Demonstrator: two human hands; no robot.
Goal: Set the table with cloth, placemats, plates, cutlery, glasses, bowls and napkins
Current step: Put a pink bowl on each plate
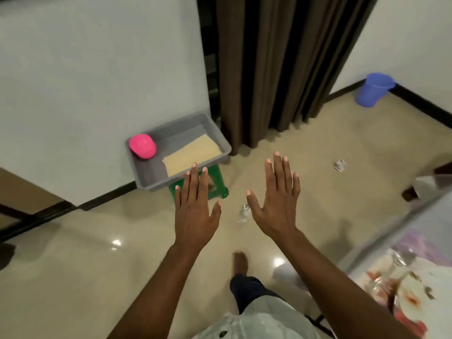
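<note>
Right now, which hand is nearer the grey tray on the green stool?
Left. The left hand is open with its fingertips overlapping the grey tray's front rim in the image; the right hand, also open, is off to the tray's right, over bare floor.

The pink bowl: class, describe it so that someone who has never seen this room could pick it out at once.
Start at the dark brown curtain and look down to its left, where a grey tray sits on a green stool against the white wall. The pink bowl lies upside down in the tray's far left corner. Its only neighbour in the tray is a flat beige mat; the bowl is round, glossy and bright pink.
</note>
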